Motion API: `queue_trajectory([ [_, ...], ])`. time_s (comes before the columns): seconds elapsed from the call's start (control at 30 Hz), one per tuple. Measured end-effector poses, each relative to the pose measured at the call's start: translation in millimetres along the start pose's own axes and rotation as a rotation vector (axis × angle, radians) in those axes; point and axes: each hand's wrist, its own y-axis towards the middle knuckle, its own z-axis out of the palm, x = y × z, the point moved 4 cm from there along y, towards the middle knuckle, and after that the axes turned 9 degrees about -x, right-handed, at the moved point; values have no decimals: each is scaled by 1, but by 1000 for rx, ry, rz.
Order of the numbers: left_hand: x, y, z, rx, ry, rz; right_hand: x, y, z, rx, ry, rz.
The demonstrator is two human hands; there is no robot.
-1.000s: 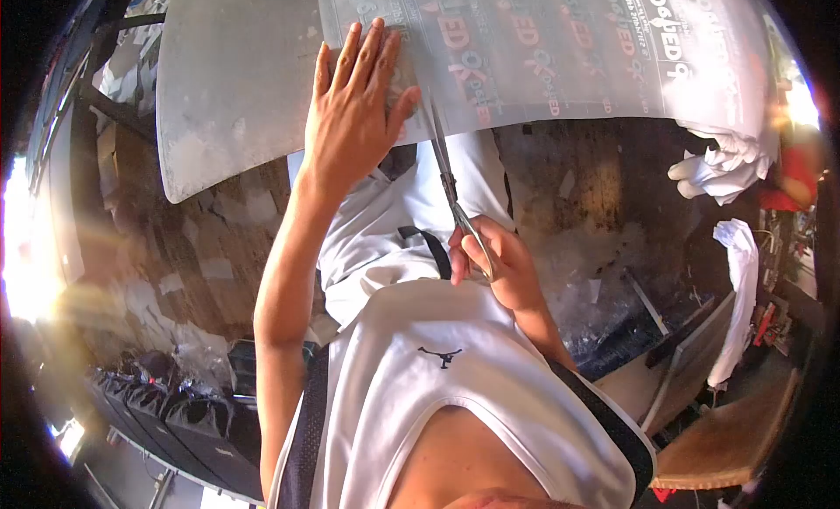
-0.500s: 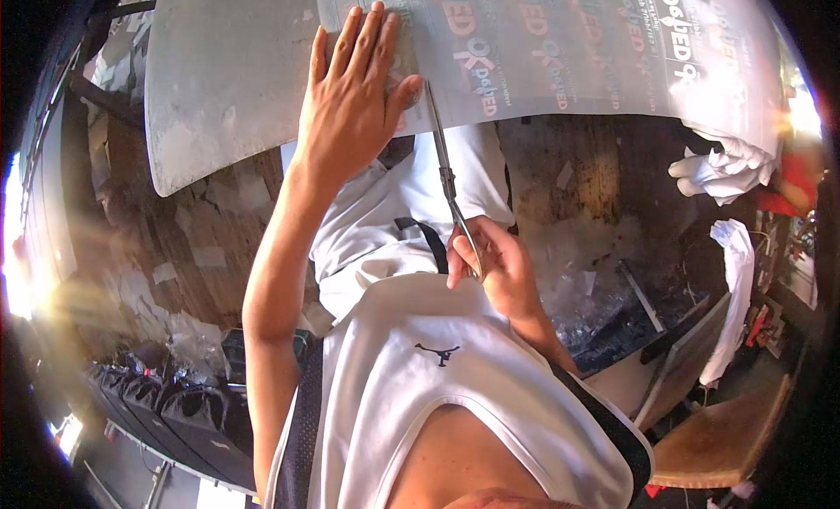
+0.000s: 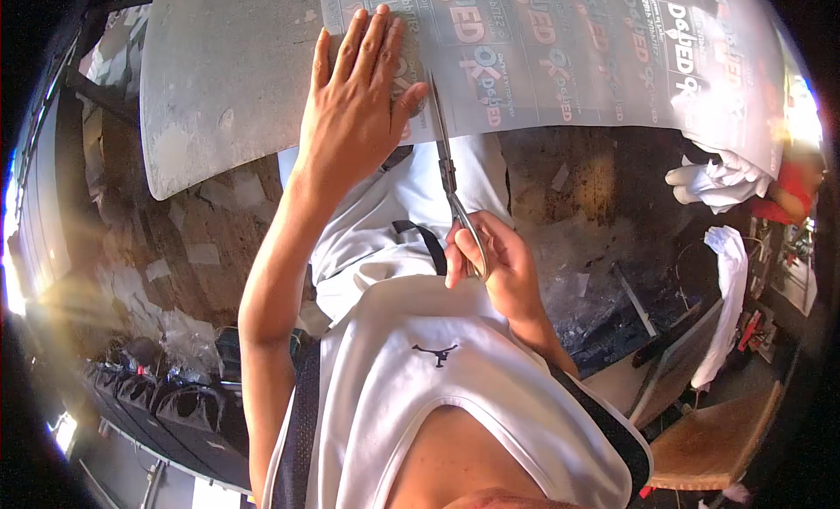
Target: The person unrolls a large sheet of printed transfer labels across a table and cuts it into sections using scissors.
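My left hand (image 3: 354, 102) lies flat on the translucent printed sheet (image 3: 560, 106), its fingers stretched out near the sheet's left part. Beneath that hand, the sheet overlaps a plain grey board (image 3: 227, 80) on the left. Long metal scissors (image 3: 446, 168) are in my right hand (image 3: 500, 259), with fingers through the handles close to my lap. Their blades point away from me and reach over the sheet's near edge, just right of my left thumb. The blades look nearly together; whether the sheet lies between them I cannot tell.
Crumpled white material (image 3: 722, 176) hangs below the sheet at right, beside a red-sleeved person's arm (image 3: 792, 198). A long white cloth (image 3: 724, 303) and a wooden stool-like board (image 3: 717, 439) are at lower right. Black bags (image 3: 184, 404) sit at lower left. Scraps litter the stained floor (image 3: 227, 211).
The scissors' blades now overlap the sheet a little more, and their tip has shifted slightly away from me. My left hand stays flat in nearly the same place.
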Motion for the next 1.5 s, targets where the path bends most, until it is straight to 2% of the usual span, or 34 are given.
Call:
queue_trajectory([
  [0.43,2,1,-3,48,-36,-21,14,19,10,-36,139,61],
  [0.9,1,4,-8,72,-100,-76,38,36,-5,-62,-61,45],
  [1.23,1,5,-9,74,-124,-92,51,48,-5,-78,-60,39],
  [1.3,1,5,-9,69,-132,-93,54,52,-6,-31,-56,-21],
  [1.5,1,6,-11,117,-150,-125,62,59,-7,-44,-129,48],
])
